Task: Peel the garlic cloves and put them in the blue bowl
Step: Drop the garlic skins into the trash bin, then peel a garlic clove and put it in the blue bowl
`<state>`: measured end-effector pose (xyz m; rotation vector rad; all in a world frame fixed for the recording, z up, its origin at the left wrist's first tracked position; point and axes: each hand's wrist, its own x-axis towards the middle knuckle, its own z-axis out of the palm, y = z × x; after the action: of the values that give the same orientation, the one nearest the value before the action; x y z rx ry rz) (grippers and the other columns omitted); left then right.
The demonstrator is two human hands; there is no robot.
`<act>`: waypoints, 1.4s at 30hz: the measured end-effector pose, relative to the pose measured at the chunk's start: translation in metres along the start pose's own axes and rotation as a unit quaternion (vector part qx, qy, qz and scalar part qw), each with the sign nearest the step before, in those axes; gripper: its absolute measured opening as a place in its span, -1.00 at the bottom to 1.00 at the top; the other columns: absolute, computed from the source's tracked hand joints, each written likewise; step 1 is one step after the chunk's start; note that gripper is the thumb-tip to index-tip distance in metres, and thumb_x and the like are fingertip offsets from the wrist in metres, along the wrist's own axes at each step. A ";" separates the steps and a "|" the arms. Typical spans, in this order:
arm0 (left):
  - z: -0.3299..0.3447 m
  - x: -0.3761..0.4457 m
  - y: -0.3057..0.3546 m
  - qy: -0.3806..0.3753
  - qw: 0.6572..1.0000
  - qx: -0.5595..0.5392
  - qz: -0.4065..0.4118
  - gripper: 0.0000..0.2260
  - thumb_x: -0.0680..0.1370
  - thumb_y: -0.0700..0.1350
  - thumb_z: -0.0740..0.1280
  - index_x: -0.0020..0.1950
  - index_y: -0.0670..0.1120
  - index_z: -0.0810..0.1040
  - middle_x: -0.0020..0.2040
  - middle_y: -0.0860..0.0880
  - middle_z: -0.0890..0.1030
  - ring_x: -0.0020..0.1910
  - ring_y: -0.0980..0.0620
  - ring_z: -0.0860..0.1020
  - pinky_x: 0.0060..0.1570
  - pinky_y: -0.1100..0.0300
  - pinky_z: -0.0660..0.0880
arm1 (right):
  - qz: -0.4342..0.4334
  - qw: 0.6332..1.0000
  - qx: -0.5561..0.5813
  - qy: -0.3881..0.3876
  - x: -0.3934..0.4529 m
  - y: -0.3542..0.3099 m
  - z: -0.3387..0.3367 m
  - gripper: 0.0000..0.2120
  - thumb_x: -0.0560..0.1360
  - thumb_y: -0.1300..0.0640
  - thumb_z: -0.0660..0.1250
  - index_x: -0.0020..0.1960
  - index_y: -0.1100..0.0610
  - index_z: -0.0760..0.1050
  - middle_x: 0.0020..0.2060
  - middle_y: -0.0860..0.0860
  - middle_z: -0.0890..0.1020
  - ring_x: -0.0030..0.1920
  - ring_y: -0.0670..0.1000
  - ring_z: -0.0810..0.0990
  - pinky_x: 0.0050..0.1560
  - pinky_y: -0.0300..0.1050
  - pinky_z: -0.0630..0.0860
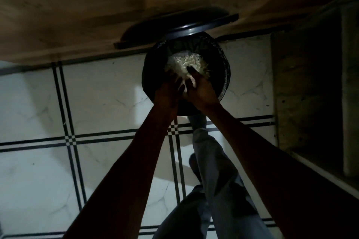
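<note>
two hands, fingers' grip unclear, meet above one black bin of pale peelings.

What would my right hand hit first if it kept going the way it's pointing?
Probably the pale shredded scraps heaped inside the round black lined bin; the right hand points into it, though depth is unclear.

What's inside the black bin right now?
The black bin, lined with a dark bag, holds a pale heap of peelings. Both hands, left hand and right hand, reach over it, covering the near part. Anything beneath the heap is hidden.
</note>
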<state>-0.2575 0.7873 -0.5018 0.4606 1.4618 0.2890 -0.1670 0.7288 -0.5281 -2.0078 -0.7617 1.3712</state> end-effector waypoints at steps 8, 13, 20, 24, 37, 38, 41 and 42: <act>0.005 -0.087 0.006 -0.114 0.993 -0.001 0.030 -0.63 0.75 -0.22 0.07 0.57 -0.20 0.28 0.50 -0.21 0.46 0.45 -0.12 0.48 0.24 0.20 0.56 | 0.036 0.983 0.117 0.138 -0.082 -0.030 -0.079 -0.73 0.66 0.19 0.35 0.34 0.19 0.56 0.23 0.15 0.65 0.26 0.16 0.63 0.31 0.14 0.57; 0.057 -0.238 0.026 -0.191 0.976 0.091 0.048 -0.71 0.70 -0.26 0.22 0.42 -0.21 0.47 0.28 -0.20 0.64 0.15 -0.07 0.69 0.10 0.11 0.65 | -0.002 0.933 0.236 0.272 -0.250 -0.078 -0.161 -0.69 0.70 0.10 0.30 0.43 0.05 0.44 0.16 0.04 0.65 0.04 -0.03 0.73 0.08 0.04 0.71; 0.167 -0.465 -0.003 -0.391 0.876 0.248 0.134 -0.73 0.72 -0.23 0.19 0.41 -0.17 0.48 0.20 -0.12 0.67 0.04 0.02 0.71 0.08 0.16 0.64 | -0.051 0.853 0.270 0.444 -0.524 -0.111 -0.250 -0.68 0.70 0.09 0.31 0.44 0.04 0.45 0.18 -0.01 0.64 0.06 -0.13 0.70 -0.05 -0.22 0.65; 0.225 -0.573 -0.065 -0.505 0.794 0.314 0.126 -0.79 0.71 -0.25 0.20 0.31 -0.12 0.52 0.10 -0.10 0.67 -0.06 0.06 0.70 -0.02 0.20 0.62 | -0.039 0.761 0.309 0.569 -0.656 -0.083 -0.280 -0.71 0.69 0.12 0.33 0.40 0.06 0.48 0.12 0.12 0.69 0.03 0.05 0.74 -0.05 -0.16 0.65; 0.364 -0.710 -0.336 -0.587 0.523 0.580 0.215 -0.85 0.64 -0.27 0.35 0.21 -0.14 0.57 0.04 -0.19 0.63 -0.16 0.02 0.62 -0.18 0.16 0.60 | 0.180 0.567 0.340 0.729 -0.897 0.128 -0.316 -0.80 0.66 0.20 0.33 0.27 0.11 0.57 0.01 0.08 0.70 -0.11 -0.02 0.74 -0.15 -0.02 0.72; 0.370 -0.713 -0.351 -0.584 0.497 0.595 0.239 -0.84 0.63 -0.26 0.37 0.20 -0.12 0.58 0.06 -0.17 0.64 -0.12 0.01 0.62 -0.12 0.11 0.59 | 0.197 0.567 0.332 0.727 -0.904 0.144 -0.321 -0.81 0.65 0.20 0.34 0.25 0.10 0.59 -0.01 0.08 0.71 -0.14 -0.01 0.74 -0.17 -0.01 0.72; 0.389 -0.723 -0.388 -0.564 0.442 0.624 0.310 -0.79 0.59 -0.26 0.40 0.22 -0.14 0.61 0.06 -0.10 0.65 -0.03 -0.02 0.61 0.00 0.08 0.57 | 0.237 0.594 0.272 0.719 -0.925 0.188 -0.342 -0.79 0.63 0.20 0.36 0.24 0.09 0.62 -0.03 0.03 0.72 -0.16 -0.03 0.71 -0.11 -0.08 0.70; 0.394 -0.726 -0.397 -0.555 0.426 0.631 0.333 -0.78 0.58 -0.27 0.40 0.22 -0.15 0.61 0.06 -0.09 0.66 -0.02 -0.01 0.61 -0.01 0.12 0.57 | 0.247 0.604 0.244 0.717 -0.931 0.201 -0.352 -0.77 0.62 0.22 0.37 0.26 0.12 0.63 -0.01 0.03 0.71 -0.14 -0.05 0.69 -0.08 -0.13 0.68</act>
<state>0.0269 0.0565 -0.0284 2.0111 -0.2451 -0.5790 -0.0949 -0.1374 -0.0041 -2.0481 0.8675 -0.2180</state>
